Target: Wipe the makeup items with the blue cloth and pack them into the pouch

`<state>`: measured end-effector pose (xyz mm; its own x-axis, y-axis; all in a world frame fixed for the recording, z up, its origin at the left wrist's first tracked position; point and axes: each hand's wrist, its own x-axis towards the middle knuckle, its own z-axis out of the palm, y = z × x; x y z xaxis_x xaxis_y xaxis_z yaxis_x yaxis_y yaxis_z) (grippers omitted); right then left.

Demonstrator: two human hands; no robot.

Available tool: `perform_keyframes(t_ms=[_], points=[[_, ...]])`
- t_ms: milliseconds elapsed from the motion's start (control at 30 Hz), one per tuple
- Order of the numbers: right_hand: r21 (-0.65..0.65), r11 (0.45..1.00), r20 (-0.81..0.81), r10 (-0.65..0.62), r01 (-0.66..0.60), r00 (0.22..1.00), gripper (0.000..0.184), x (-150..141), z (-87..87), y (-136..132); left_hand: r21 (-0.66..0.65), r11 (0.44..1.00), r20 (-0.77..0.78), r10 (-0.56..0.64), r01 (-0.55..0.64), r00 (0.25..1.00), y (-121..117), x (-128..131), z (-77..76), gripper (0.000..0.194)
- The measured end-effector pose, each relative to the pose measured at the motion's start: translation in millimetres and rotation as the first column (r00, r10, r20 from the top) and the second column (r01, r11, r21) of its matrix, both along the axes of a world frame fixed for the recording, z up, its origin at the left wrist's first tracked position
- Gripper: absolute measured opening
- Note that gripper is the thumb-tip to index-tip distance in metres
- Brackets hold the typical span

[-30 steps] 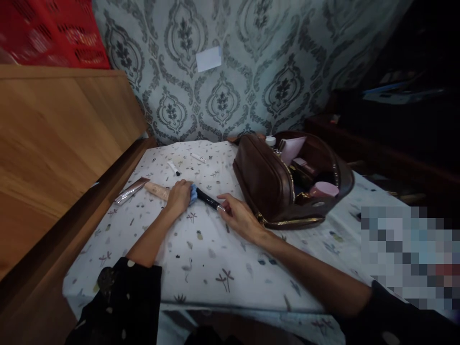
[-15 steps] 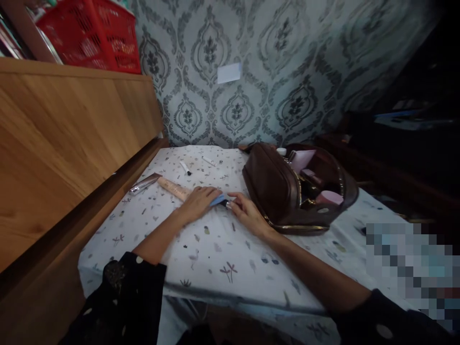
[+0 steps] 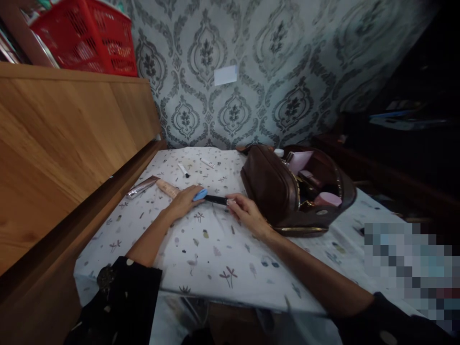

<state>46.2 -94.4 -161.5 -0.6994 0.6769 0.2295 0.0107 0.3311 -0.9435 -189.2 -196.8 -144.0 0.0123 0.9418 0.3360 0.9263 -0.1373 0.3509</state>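
Observation:
My right hand (image 3: 245, 211) pinches one end of a slim black stick (image 3: 216, 200), held nearly level just above the tabletop. At its other end, my left hand (image 3: 187, 200) is closed around a small, soft-looking blue piece (image 3: 200, 194) that meets the stick; whether it is a cloth or a sponge I cannot tell. Beyond the left hand lies a beige tube (image 3: 166, 188), partly covered by that hand. A silvery flat packet (image 3: 142, 187) rests beside the tube. Farther back are a small white tube with a black cap (image 3: 183, 170) and a thin white stick (image 3: 207, 163).
An unzipped brown bag (image 3: 268, 184) stands just right of my right hand, with a pink round container (image 3: 327, 199) and other items inside. The patterned white tablecloth (image 3: 215, 258) covers the table. On the left is a wooden cabinet (image 3: 79, 120) bearing a red basket (image 3: 115, 43).
My left hand has slid leftward with the blue piece, and much more of the black stick now shows between the hands. The right hand has stayed almost in place.

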Motion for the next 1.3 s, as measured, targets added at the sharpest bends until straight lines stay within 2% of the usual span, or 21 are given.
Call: perform_keyframes(t_ms=[133,233,300,400,467,600,767,933,1033,1133,1200,1300], points=[[-0.004,0.999,-0.037,-0.032,0.032,0.999,0.037,-2,-1.1,1,0.050,0.998,0.021,0.040,-0.041,0.999,-2,7,4.9,0.028],[0.002,0.999,-0.055,-0.053,0.053,0.997,0.035,-3,-3.7,0,0.229,0.964,-0.026,0.143,-0.133,0.989,-2,25,6.8,0.033],[0.015,0.999,-0.062,-0.045,0.046,0.997,0.032,-2,-4.2,-2,0.315,0.944,-0.079,0.128,-0.097,0.989,-1,42,5.8,0.038],[0.032,0.999,-0.073,-0.025,0.028,0.997,0.025,-1,-3.3,-5,0.261,0.958,-0.218,-0.062,0.120,0.974,4,65,1.6,0.043],[0.030,0.999,-0.079,-0.021,0.024,0.997,0.023,-1,-2.9,-6,0.182,0.966,-0.285,-0.126,0.183,0.950,8,71,-0.8,0.043],[-0.011,1.000,-0.081,-0.029,0.029,0.996,0.027,-2,-3.6,-4,0.087,0.989,-0.257,-0.095,0.121,0.962,12,56,-0.8,0.039],[-0.077,0.995,-0.091,-0.064,0.057,0.994,0.036,-3,-4.5,-2,0.040,0.998,-0.196,-0.041,0.050,0.980,7,28,1.9,0.037],[-0.080,0.996,-0.118,-0.040,0.030,0.992,0.036,-1,-2.8,-2,-0.003,1.000,-0.072,-0.009,0.009,0.997,2,20,2.9,0.037],[-0.077,0.997,-0.138,-0.037,0.027,0.990,0.032,-1,-1.3,-3,0.041,0.998,-0.070,0.043,-0.040,0.997,0,25,4.4,0.039],[-0.096,0.995,-0.139,-0.043,0.029,0.989,0.033,-1,0.0,-5,0.205,0.975,-0.118,0.110,-0.084,0.987,0,42,4.7,0.040],[-0.095,0.995,-0.132,-0.029,0.017,0.991,0.035,-1,0.7,-7,0.252,0.968,-0.162,0.045,-0.002,0.986,0,57,2.7,0.040],[-0.080,0.997,-0.117,-0.029,0.020,0.993,0.038,0,1.1,-8,0.188,0.972,-0.254,-0.088,0.139,0.963,3,70,-2.8,0.043]])
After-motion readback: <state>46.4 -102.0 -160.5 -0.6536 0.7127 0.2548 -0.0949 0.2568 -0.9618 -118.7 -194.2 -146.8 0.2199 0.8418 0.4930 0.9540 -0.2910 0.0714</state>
